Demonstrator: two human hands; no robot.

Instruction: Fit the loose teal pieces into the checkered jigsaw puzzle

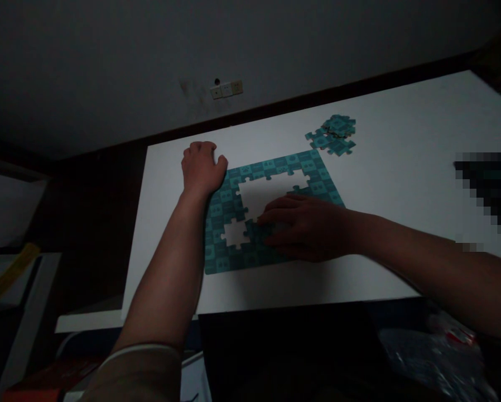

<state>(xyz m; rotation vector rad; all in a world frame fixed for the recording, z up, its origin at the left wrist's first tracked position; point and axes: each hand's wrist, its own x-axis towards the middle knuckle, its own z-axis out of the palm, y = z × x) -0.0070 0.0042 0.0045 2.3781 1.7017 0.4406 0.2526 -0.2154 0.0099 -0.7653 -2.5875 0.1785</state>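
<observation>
A teal jigsaw puzzle (219, 262) with a checked pattern lies flat on the white table (401, 167). White tabletop shows through a large gap and a smaller one in its middle. My left hand (201, 167) rests on the table by the puzzle's far left corner, fingers loosely bent, thumb apart, nothing in it. Over the right-hand part of the puzzle is my right hand (307, 229), its fingers and thumb bent down around a puzzle piece (256, 233) between the two gaps. Part of that area is hidden under the hand and in shadow.
A small heap of loose puzzle pieces (336, 134) lies beyond the puzzle, to the right. Wall sockets (226, 89) sit behind the table. A clear plastic bag (438, 357) is below the near edge at right; a yellow strip (10, 276) shows at far left.
</observation>
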